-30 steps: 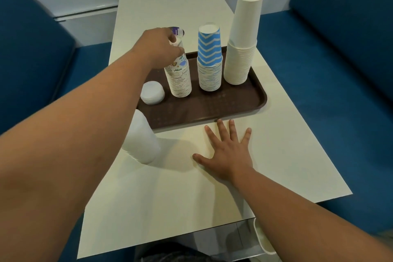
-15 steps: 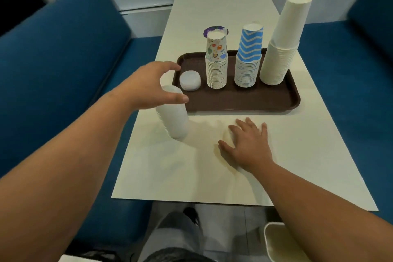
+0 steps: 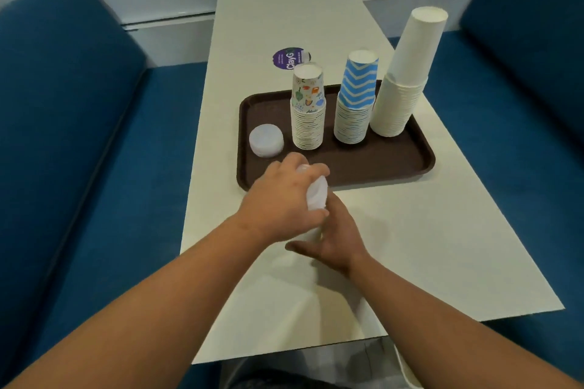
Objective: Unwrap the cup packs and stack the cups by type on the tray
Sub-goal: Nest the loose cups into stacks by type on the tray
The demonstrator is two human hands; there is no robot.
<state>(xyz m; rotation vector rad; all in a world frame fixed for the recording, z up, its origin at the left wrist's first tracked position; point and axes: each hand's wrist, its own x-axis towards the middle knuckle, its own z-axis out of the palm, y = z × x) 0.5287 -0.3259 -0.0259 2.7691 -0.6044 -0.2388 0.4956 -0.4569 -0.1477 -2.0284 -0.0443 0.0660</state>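
A brown tray (image 3: 395, 167) lies on the white table (image 3: 442, 246). On it stand a stack of patterned cups (image 3: 308, 107), a stack of blue zigzag cups (image 3: 355, 101) and a tall stack of plain white cups (image 3: 404, 79). A short pile of clear plastic cups (image 3: 266, 140) sits at the tray's left end. In front of the tray, my left hand (image 3: 278, 205) grips the upper part of a pack of clear plastic cups (image 3: 316, 196). My right hand (image 3: 331, 237) touches the pack's lower part from the right, fingers partly hidden behind it.
A round purple label (image 3: 286, 58) lies on the table behind the tray. Blue bench seats (image 3: 79, 167) flank the table on both sides, and a white wall runs behind. A white bin rim (image 3: 403, 366) shows below the table's near edge.
My left hand came off the patterned stack, swung to the clear cup pack at the table's left and took hold of it. The pack now sits nearer the middle. My right hand left the tabletop and reached the pack.
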